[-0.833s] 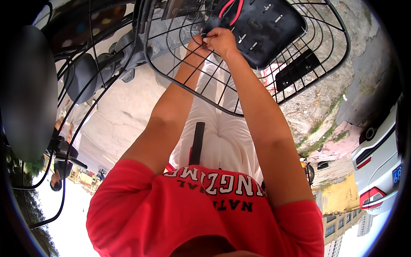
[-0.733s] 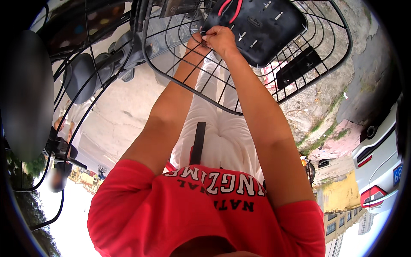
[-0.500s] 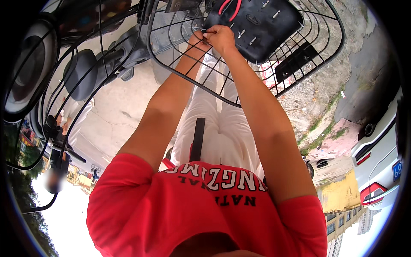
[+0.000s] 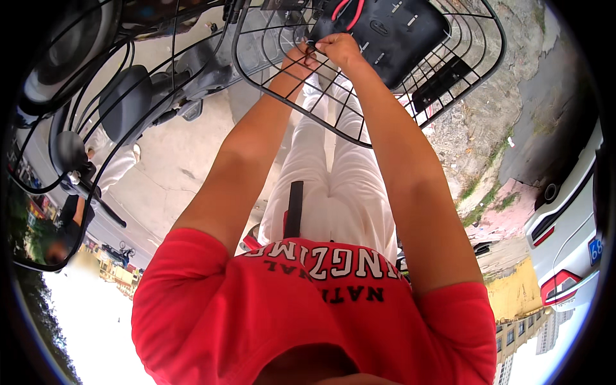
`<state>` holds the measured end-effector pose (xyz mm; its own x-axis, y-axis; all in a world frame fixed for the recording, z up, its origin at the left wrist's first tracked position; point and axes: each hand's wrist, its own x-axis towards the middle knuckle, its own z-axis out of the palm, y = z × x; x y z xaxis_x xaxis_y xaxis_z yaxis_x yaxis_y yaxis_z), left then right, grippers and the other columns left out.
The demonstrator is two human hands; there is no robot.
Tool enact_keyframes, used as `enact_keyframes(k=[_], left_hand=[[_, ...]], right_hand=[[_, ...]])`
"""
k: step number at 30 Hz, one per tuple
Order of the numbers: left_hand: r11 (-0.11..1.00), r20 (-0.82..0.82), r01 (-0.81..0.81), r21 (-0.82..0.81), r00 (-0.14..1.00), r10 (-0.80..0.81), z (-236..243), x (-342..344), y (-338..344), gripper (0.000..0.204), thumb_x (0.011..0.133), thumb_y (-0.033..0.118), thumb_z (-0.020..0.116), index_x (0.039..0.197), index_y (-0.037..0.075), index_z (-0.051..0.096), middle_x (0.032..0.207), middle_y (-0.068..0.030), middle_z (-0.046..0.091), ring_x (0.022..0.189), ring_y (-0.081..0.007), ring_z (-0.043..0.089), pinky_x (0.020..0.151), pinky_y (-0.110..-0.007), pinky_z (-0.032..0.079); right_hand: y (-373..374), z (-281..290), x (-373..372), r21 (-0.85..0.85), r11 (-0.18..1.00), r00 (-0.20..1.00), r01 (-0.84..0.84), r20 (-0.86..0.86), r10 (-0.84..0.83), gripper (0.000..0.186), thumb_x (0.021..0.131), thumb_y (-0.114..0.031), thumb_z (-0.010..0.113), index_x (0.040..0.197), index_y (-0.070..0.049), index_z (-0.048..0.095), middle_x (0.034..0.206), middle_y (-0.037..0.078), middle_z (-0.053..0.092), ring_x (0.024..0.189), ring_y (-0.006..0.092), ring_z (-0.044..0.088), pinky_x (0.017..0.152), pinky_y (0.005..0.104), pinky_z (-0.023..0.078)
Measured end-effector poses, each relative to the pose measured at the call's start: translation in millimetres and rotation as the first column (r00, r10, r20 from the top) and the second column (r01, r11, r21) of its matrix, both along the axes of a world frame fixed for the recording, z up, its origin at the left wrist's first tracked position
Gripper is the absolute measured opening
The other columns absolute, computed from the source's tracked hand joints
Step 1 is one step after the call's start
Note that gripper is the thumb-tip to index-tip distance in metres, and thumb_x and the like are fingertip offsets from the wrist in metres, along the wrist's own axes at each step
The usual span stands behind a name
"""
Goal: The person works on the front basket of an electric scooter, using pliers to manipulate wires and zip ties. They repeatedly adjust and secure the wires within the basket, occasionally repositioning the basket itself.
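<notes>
My left hand (image 4: 300, 62) is at the near left side of a black wire basket (image 4: 504, 48), its fingers bent and pressed together. Close beside it, my right hand (image 4: 341, 49) pinches thumb against fingers. Between the fingertips shows a small dark bit, too small to name; thin basket wires run beside the hands. Inside the basket, just beyond my right hand, lies a black plastic panel with slots (image 4: 385, 45). A red loop of cord or cable (image 4: 357, 16) rests on its upper left part. A dark rectangular plate (image 4: 443, 85) is fixed to the basket's right side.
Left of the basket stand scooter parts, with a grey rounded pad (image 4: 125, 104) and black bars around it. Another person's white-clad leg (image 4: 119, 168) shows beyond them. A white vehicle (image 4: 564, 234) is at the right. Rough, weedy ground (image 4: 475, 138) lies below the basket.
My hands have drawn slightly apart, the right moving a little to the right. In the picture, the basket's right side has shifted left and the scooter parts have shifted slightly right.
</notes>
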<state>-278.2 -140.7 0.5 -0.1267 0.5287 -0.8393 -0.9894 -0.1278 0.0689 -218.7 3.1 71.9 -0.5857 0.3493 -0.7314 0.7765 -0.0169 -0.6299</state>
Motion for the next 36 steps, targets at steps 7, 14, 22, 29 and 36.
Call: enact_keyframes(k=[7, 14, 22, 29, 36], left_hand=[[0.939, -0.013, 0.061, -0.338, 0.998, -0.069, 144, 31, -69, 0.037, 0.090, 0.043, 0.052, 0.097, 0.007, 0.055, 0.056, 0.0028, 0.036, 0.041, -0.0090, 0.028, 0.036, -0.023, 0.021], [0.976, -0.086, 0.206, 0.062, 0.976, -0.201, 317, 51, -77, 0.048, 0.095, 0.048, 0.031, 0.071, 0.010, 0.045, 0.051, 0.0037, 0.026, 0.042, -0.0084, 0.024, 0.038, -0.023, 0.019], [0.996, -0.615, -0.094, -0.003, 0.785, 0.072, 410, 72, 49, 0.047, 0.097, 0.045, 0.030, 0.089, 0.004, 0.053, 0.068, -0.0040, 0.046, 0.072, -0.0185, 0.050, 0.070, -0.030, 0.040], [0.992, -0.651, 0.102, -0.070, 0.749, -0.123, 397, 56, 126, 0.053, 0.097, 0.043, 0.033, 0.107, -0.006, 0.051, 0.096, -0.0142, 0.059, 0.098, -0.0232, 0.056, 0.089, -0.034, 0.042], [0.982, -0.532, 0.188, -0.028, 0.829, -0.174, 330, 20, 143, 0.023, 0.089, 0.023, 0.059, 0.101, 0.003, 0.059, 0.091, -0.0067, 0.062, 0.088, -0.0188, 0.059, 0.080, -0.033, 0.046]], right_hand=[[21, 125, 35, -0.118, 0.976, 0.980, 0.183, -0.053, -0.191, 0.025, 0.079, -0.021, 0.063, 0.093, -0.001, 0.067, 0.081, 0.012, 0.067, 0.077, 0.0203, 0.063, 0.071, 0.0309, 0.048], [22, 247, 74, -0.341, 0.909, 0.928, 0.239, -0.196, -0.318, 0.020, 0.087, -0.014, 0.056, 0.094, 0.003, 0.062, 0.078, 0.005, 0.062, 0.067, 0.0108, 0.055, 0.064, 0.0249, 0.045], [15, 328, 101, -0.292, 0.948, 0.883, 0.126, -0.402, -0.241, 0.033, 0.090, -0.027, 0.055, 0.104, 0.002, 0.057, 0.086, 0.011, 0.062, 0.080, 0.0218, 0.060, 0.072, 0.0319, 0.047], [41, 335, 101, 0.055, 0.989, 0.881, 0.138, -0.464, -0.097, 0.024, 0.086, -0.018, 0.057, 0.102, 0.000, 0.055, 0.084, 0.017, 0.061, 0.078, 0.0352, 0.060, 0.068, 0.0407, 0.047], [72, 296, 87, -0.200, 0.946, 0.928, 0.256, -0.224, -0.298, 0.015, 0.090, -0.014, 0.050, 0.092, -0.001, 0.057, 0.061, 0.011, 0.059, 0.047, 0.0206, 0.054, 0.048, 0.0343, 0.042]])
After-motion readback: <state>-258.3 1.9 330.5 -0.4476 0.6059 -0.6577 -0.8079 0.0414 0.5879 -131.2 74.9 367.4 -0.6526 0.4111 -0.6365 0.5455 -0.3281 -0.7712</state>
